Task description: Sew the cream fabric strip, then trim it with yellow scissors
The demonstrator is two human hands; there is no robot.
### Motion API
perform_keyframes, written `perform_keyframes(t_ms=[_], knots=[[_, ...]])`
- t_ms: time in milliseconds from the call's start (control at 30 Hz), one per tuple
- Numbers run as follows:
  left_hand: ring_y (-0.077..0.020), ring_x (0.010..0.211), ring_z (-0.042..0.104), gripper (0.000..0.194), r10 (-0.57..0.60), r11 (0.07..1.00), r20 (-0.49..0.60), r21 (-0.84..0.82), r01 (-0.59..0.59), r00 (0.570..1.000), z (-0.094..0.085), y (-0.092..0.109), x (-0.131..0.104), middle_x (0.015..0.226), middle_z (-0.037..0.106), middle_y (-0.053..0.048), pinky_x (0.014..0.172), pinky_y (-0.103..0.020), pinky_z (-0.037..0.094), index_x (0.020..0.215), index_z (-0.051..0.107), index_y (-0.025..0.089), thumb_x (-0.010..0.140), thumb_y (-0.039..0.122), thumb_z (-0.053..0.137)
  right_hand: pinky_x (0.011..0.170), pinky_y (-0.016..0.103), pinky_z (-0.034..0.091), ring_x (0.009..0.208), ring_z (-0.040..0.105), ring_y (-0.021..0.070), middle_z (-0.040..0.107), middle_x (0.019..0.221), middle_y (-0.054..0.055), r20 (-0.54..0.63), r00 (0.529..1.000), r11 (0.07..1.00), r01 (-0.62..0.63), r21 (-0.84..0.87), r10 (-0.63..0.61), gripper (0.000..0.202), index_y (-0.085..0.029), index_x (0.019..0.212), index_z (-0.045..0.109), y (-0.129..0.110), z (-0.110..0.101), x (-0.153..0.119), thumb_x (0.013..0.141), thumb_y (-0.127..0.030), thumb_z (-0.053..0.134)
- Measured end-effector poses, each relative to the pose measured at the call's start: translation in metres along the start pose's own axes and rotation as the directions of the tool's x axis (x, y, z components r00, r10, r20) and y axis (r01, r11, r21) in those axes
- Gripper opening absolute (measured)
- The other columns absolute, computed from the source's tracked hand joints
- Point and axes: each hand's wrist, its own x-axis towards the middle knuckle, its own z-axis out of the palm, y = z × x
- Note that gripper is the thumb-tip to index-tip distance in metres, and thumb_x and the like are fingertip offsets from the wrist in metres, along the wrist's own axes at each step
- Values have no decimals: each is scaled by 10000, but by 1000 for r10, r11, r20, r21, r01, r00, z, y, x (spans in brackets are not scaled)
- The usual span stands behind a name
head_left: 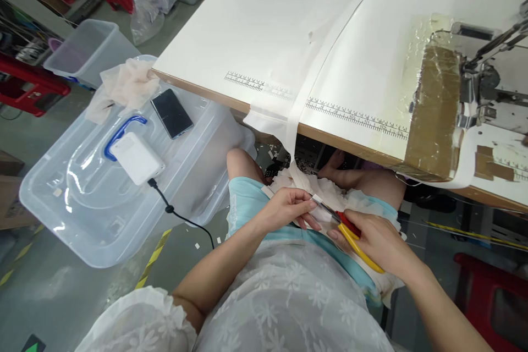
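In my right hand (365, 234) is a pair of scissors (355, 245) with one yellow and one red handle; their blades point left toward my other hand. My left hand (293, 208) pinches a strip of white fabric (323, 213) right at the blades. Whether the blades are closed on the strip I cannot tell. Cream ruffled fabric (336, 190) lies across my lap under both hands. A long white fabric band (293, 140) hangs over the table edge and down to my lap.
The white table (256, 27) has printed rulers along its edge. A sewing machine (487, 82) stands at the right. On a lidded clear bin (94, 198) lie a phone (172, 113), a white power bank (138, 158) with a cable, and sheer cloth (130, 85). Red stools (495, 297) stand around.
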Motion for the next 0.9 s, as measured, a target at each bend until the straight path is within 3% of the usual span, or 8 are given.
perform_keyframes(t_ms=[167, 333, 433, 500, 567, 700, 767, 900], knots=[[-226, 660, 729, 537, -4, 1000, -10, 9, 4, 1000, -3, -1, 0, 595, 682, -52, 519, -224, 486, 742, 538, 152, 676, 643, 746, 472, 276, 268, 455, 425, 153, 443, 478, -20, 8, 1000, 995, -29, 94, 29, 510, -249, 576, 340, 3, 0, 3, 853, -643, 507], [-230, 692, 737, 520, 16, 1000, 63, 12, -17, 998, 8, -14, 7, 649, 682, -40, 566, -256, 524, 886, 513, 166, 762, 644, 675, 534, 254, 405, 584, 488, 152, 523, 651, -21, -102, 994, 869, 18, 494, 37, 376, -239, 706, 442, -9, 5, 6, 817, -545, 631], [-215, 681, 728, 371, 43, 971, 154, 224, -78, 987, 18, -1, 1, 740, 692, -37, 542, -266, 509, 996, 470, 204, 922, 567, 499, 560, 247, 443, 619, 513, 149, 539, 714, -12, -200, 978, 787, 82, 611, 53, 299, -236, 756, 446, -20, 12, 7, 858, -469, 603], [-196, 672, 700, 271, 143, 823, 167, 527, -211, 975, 18, 27, -6, 797, 698, -46, 542, -273, 478, 1024, 500, 210, 976, 468, 435, 550, 251, 435, 589, 501, 147, 519, 673, -18, -301, 951, 822, 116, 558, 71, 265, -236, 745, 459, -21, 14, 4, 877, -434, 576], [-186, 687, 652, 213, 379, 515, 126, 795, -322, 917, 10, 69, -9, 802, 684, -43, 594, -292, 463, 1023, 545, 181, 968, 378, 484, 559, 264, 439, 581, 512, 155, 539, 669, -10, -415, 905, 871, 126, 475, 96, 223, -234, 754, 511, -17, 12, -4, 866, -408, 592], [-264, 1037, 585, 253, 772, 46, 88, 980, -193, 629, -16, 154, 19, 1031, 601, -84, 851, -363, 470, 1064, 547, 135, 857, 244, 644, 671, 326, 510, 707, 628, 227, 672, 803, 46, -503, 832, 870, 53, 489, 232, 219, -253, 779, 582, -6, -3, -31, 843, -456, 633], [-308, 1138, 542, 158, 779, -16, 77, 995, -103, 622, -26, 184, 47, 1036, 562, -96, 885, -378, 456, 986, 550, 118, 855, 174, 619, 763, 396, 531, 808, 661, 282, 713, 873, 76, -487, 809, 811, 22, 585, 329, 265, -265, 760, 584, 3, -9, -48, 832, -514, 640], [-334, 1095, 575, 137, 701, 3, -99, 991, 136, 706, -30, 221, 93, 896, 537, -66, 902, -425, 428, 941, 545, 87, 830, 9, 534, 711, 480, 541, 810, 657, 312, 702, 823, 86, -452, 726, 641, 21, 767, 518, 329, -299, 668, 535, 42, -9, -90, 789, -579, 658]])
